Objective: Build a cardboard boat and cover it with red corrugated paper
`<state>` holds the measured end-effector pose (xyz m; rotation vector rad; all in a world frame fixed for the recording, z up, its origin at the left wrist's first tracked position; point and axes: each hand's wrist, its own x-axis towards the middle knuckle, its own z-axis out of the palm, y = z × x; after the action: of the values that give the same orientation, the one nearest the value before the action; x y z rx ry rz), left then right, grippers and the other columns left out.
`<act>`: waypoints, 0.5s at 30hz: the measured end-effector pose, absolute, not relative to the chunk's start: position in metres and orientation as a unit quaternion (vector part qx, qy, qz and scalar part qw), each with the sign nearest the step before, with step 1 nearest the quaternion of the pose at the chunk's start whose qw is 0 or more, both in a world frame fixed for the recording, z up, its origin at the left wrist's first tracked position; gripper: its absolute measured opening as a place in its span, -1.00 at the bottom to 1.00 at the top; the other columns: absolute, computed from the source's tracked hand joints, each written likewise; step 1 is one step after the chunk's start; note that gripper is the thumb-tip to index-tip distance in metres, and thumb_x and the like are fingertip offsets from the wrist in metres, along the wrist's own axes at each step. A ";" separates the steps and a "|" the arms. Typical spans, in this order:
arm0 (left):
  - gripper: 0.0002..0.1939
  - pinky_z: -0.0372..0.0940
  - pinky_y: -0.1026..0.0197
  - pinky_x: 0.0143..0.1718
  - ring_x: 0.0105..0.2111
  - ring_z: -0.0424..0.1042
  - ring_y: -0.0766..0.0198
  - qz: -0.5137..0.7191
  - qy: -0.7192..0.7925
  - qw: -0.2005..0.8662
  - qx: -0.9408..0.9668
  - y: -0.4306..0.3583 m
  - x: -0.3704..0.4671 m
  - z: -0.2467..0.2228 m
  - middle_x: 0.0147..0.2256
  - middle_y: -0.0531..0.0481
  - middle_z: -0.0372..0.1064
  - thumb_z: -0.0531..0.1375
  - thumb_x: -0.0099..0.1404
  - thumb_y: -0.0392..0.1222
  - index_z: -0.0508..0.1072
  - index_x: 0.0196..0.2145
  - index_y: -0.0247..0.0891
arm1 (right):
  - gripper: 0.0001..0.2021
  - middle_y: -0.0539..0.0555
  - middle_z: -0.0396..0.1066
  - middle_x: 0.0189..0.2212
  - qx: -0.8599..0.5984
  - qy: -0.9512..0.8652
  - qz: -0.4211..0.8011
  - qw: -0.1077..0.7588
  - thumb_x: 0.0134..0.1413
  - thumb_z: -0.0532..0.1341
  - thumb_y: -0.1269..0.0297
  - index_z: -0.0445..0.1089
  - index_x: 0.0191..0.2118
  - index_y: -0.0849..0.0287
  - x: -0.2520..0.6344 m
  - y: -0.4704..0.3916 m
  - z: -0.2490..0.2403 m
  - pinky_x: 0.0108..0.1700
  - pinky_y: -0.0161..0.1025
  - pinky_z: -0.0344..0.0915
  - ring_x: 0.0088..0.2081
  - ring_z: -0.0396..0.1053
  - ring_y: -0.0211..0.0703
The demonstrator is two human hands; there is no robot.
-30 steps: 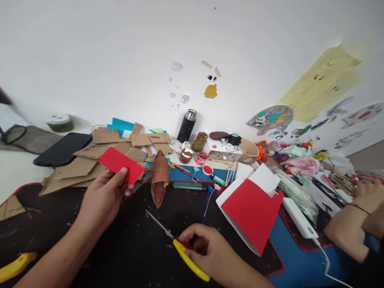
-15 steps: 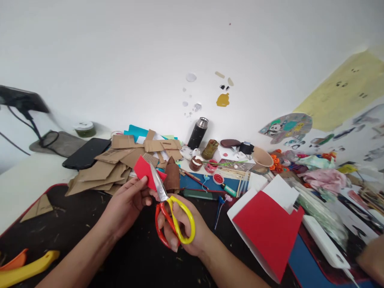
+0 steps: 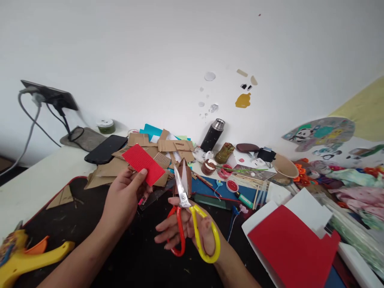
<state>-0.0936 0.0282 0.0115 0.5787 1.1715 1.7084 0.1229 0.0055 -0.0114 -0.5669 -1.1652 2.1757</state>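
Observation:
Between the thumb and fingers of my left hand (image 3: 124,196) is a small rectangle of red corrugated paper (image 3: 144,163), tilted with its ridged face up. My right hand (image 3: 195,230) has its thumb and fingers through the handles of a pair of scissors (image 3: 183,196), one handle red and one yellow. The blades are parted and point upward, a short way right of the red piece and apart from it. Something small and pink shows under my left fingers, too hidden to name. A larger red sheet (image 3: 292,246) with a cut-out corner lies at the right.
Cardboard scraps (image 3: 105,172) are heaped behind my left hand. A black thermos (image 3: 213,135) leans near the wall, with small jars around it. A yellow tool with an orange trigger (image 3: 33,256) lies at the lower left. Dark mats (image 3: 144,256) cover the desk.
The scissors have come away from the red corrugated paper and their blades have opened. My left hand has turned the piece flatter toward me. The view has swung left.

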 end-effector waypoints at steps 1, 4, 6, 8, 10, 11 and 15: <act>-0.57 0.26 0.30 -0.66 -0.64 0.38 0.32 0.705 0.482 0.460 0.245 0.028 -0.095 0.012 -0.47 0.11 0.54 0.59 0.08 0.02 0.56 -0.19 -0.15 | 0.11 0.29 0.67 -0.06 -0.217 -0.442 0.817 0.300 -0.16 0.39 -0.69 0.35 0.32 0.07 0.124 0.006 -0.010 -0.20 -0.06 0.61 -0.17 0.74 0.17; -0.62 0.25 0.26 -0.67 -0.65 0.38 0.30 0.708 0.498 0.412 0.285 0.025 -0.096 0.013 -0.50 0.13 0.51 0.54 0.19 0.04 0.54 -0.15 -0.12 | -0.07 0.17 0.64 -0.23 -0.272 -0.459 0.786 0.313 0.07 0.36 -0.59 0.40 0.24 0.12 0.124 0.006 -0.012 -0.46 -0.25 0.48 -0.49 0.62 -0.09; -0.62 0.27 0.25 -0.65 -0.65 0.39 0.28 0.702 0.506 0.389 0.315 0.023 -0.097 0.014 -0.52 0.15 0.48 0.52 0.24 0.06 0.54 -0.12 -0.11 | -0.18 0.07 0.58 -0.34 -0.324 -0.480 0.749 0.323 0.16 0.38 -0.49 0.43 0.18 0.16 0.121 0.003 -0.015 -0.57 -0.36 0.33 -0.63 0.45 -0.26; -0.63 0.28 0.25 -0.64 -0.64 0.39 0.28 0.695 0.512 0.374 0.339 0.020 -0.096 0.014 -0.52 0.15 0.48 0.50 0.28 0.08 0.52 -0.10 -0.10 | -0.24 -0.03 0.50 -0.41 -0.363 -0.509 0.712 0.320 0.14 0.43 -0.43 0.48 0.14 0.16 0.118 -0.002 -0.017 -0.60 -0.39 0.27 -0.67 0.35 -0.34; -0.62 0.27 0.26 -0.64 -0.63 0.40 0.28 0.683 0.519 0.364 0.362 0.017 -0.094 0.014 -0.51 0.15 0.49 0.48 0.30 0.11 0.51 -0.10 -0.10 | -0.28 -0.09 0.44 -0.46 -0.384 -0.536 0.686 0.307 0.11 0.48 -0.38 0.51 0.11 0.15 0.116 -0.006 -0.017 -0.60 -0.40 0.24 -0.67 0.30 -0.36; -0.62 0.27 0.26 -0.64 -0.64 0.40 0.28 0.676 0.523 0.363 0.372 0.016 -0.093 0.015 -0.51 0.15 0.49 0.48 0.31 0.11 0.50 -0.10 -0.11 | -0.30 -0.11 0.41 -0.47 -0.390 -0.546 0.676 0.303 0.11 0.49 -0.34 0.52 0.10 0.15 0.115 -0.008 -0.015 -0.61 -0.41 0.23 -0.66 0.29 -0.37; -0.58 0.24 0.27 -0.66 -0.66 0.39 0.29 0.653 0.527 0.386 0.384 0.012 -0.088 0.017 -0.53 0.18 0.45 0.51 0.26 0.10 0.49 -0.11 -0.13 | -0.35 -0.14 0.36 -0.51 -0.404 -0.558 0.660 0.301 0.11 0.52 -0.26 0.53 0.08 0.16 0.111 -0.010 -0.011 -0.61 -0.42 0.19 -0.65 0.29 -0.36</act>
<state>-0.0882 0.0121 0.0168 0.9770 1.3429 1.6620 0.1112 -0.0104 -0.0111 -1.0727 -1.4793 1.7498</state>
